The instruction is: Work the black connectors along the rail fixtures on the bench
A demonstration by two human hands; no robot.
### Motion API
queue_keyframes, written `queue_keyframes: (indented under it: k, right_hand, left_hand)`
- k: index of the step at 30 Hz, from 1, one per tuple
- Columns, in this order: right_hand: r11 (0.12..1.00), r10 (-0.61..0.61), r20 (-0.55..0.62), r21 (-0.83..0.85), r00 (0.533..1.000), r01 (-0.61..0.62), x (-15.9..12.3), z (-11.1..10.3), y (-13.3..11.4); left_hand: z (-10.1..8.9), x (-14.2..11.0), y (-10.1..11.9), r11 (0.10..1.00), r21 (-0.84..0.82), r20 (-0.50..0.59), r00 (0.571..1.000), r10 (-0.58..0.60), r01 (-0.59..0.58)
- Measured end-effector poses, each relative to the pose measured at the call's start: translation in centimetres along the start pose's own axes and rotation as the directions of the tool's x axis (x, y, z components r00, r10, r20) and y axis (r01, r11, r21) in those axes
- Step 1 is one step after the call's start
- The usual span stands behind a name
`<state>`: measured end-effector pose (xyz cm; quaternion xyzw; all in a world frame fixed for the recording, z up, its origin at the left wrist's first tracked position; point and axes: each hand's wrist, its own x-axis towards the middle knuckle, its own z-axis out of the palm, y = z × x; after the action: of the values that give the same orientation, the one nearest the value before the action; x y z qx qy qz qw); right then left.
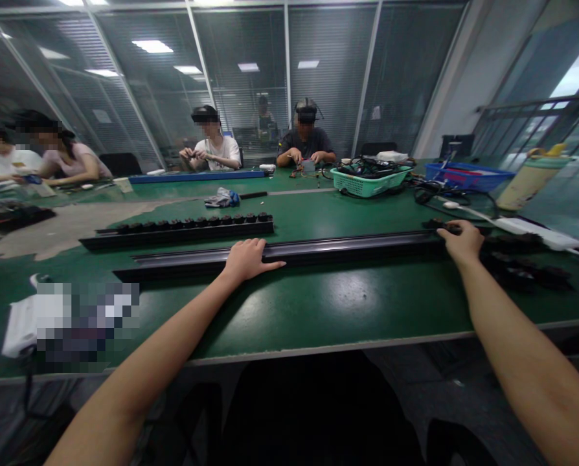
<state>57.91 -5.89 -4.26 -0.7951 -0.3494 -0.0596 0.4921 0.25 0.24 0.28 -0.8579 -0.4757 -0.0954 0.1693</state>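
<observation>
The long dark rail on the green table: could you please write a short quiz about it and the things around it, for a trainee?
1. Multiple choice. Where does the left hand rest?
A) on the white power strip
B) on the long dark rail
C) on the pale bottle

2. True or false. The shorter rail with the row of small black parts lies farther from the person than the long dark rail.

3. Fill the gap. In the head view, the turquoise basket stands to the ____ of the blue basket.

Key: 1 B; 2 true; 3 left.
</observation>
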Motion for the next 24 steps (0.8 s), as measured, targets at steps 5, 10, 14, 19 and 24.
queue_keyframes:
  k: [5, 10, 14, 19, 24]
  right_hand:
    - [1.000, 0.019, -0.011, 0.021, 1.000, -0.018, 0.2, 0.2, 0.1]
    - [0.999, -0.008, -0.021, 0.038, 1.000, 0.009, 0.5, 0.5, 0.6]
    - [1.000, -0.004, -0.074, 0.026, 0.997, 0.006, 1.2, 0.8, 1.5]
    - [0.998, -0.042, -0.179, 0.033, 0.983, 0.049, 2.0, 0.8, 2.7]
    - [0.992, -0.125, -0.173, -0.047, 0.977, 0.119, 1.6, 0.5, 2.3]
  left_hand:
    - [-0.1, 0.0, 0.0, 1.000, -0.015, 0.006, 1.000, -0.003, 0.003]
    - [-0.2, 0.0, 0.1, 1.000, -0.023, 0.009, 1.000, -0.004, 0.005]
    - [-0.2, 0.0, 0.1, 1.000, -0.013, 0.001, 1.000, -0.009, 0.009]
    - [-0.2, -0.1, 0.1, 1.000, -0.026, 0.003, 1.000, -0.011, 0.011]
    - [-0.1, 0.0, 0.1, 1.000, -0.015, -0.004, 1.000, -0.005, 0.005]
